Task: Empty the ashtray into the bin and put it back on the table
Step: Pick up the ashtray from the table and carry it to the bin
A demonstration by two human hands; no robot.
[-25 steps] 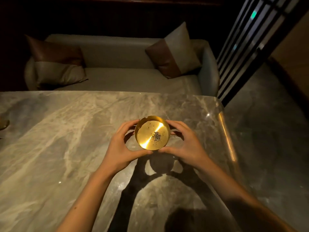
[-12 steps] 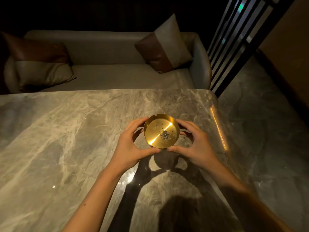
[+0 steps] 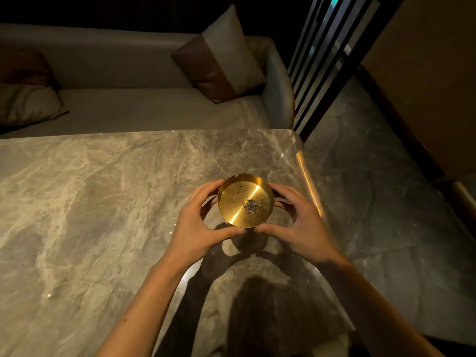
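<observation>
A round gold ashtray [image 3: 238,197] with a small heap of grey ash inside is held between both hands above the marble table [image 3: 103,202], near its right edge. My left hand [image 3: 198,225] cups its left side, thumb under the near rim. My right hand [image 3: 298,222] cups its right side the same way. The ashtray's shadow falls on the tabletop just below it. No bin is in view.
A grey sofa [image 3: 144,112] with a brown-and-cream cushion [image 3: 221,60] stands behind the table; another cushion [image 3: 23,101] lies at far left. A dark slatted screen [image 3: 324,63] rises at the right, over a stone floor [image 3: 386,202].
Both hands have carried the ashtray to the right, closer to the table's right edge, and the view has turned right, showing more floor.
</observation>
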